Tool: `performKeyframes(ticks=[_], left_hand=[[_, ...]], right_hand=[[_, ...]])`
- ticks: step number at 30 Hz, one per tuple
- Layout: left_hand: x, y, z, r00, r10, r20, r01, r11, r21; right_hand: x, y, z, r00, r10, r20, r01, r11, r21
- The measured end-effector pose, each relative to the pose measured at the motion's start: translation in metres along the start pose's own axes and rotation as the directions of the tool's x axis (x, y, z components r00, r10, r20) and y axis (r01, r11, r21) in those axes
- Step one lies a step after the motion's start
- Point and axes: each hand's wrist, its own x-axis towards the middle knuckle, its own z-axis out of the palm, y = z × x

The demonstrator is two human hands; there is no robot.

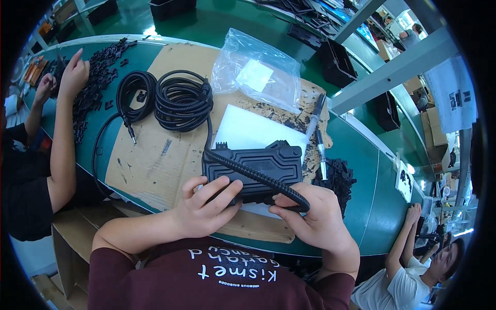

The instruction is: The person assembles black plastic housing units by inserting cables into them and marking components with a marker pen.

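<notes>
A black plastic box (pixel 274 159) with a ribbed lid lies in front of me, partly over a white foam sheet (pixel 253 125). My left hand (pixel 209 204) grips the box's near left corner, its fingers curled over the top and the thumb hidden. Across the lid runs a black corrugated tube (pixel 253 173), slanting down to the right. Its end is pinched between the thumb and fingers of my right hand (pixel 318 214), by the near right corner. Further left on the cardboard (pixel 150 160) lie a large coil of black corrugated cable (pixel 181 108) and a smaller coil (pixel 135 88) with a metal-tipped plug.
Behind the foam lies a clear plastic bag (pixel 258 67). Two syringe-like tubes (pixel 321 152) and a pile of black parts (pixel 338 181) are to the right. More black clips (pixel 101 75) spread at left, beside a co-worker's arms (pixel 67 113). Another person (pixel 408 274) sits at right.
</notes>
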Motion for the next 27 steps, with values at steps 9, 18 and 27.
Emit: performKeyframes(ticks=[9,18,27], left_hand=[[-0.001,-0.020,-0.001,0.994,0.111,-0.011,-0.112,0.993,-0.024],[0.004,-0.052,-0.003,0.972,0.237,0.006,-0.235,0.967,-0.103],[0.020,-0.075,-0.013,0.994,0.070,0.081,-0.023,0.877,-0.479]], right_hand=[[-0.001,0.005,0.004,0.999,0.020,0.033,-0.019,0.999,-0.036],[-0.004,0.008,0.010,1.000,0.009,0.018,-0.007,0.997,-0.072],[0.006,0.006,0.014,0.999,0.045,-0.002,-0.045,0.999,-0.029]])
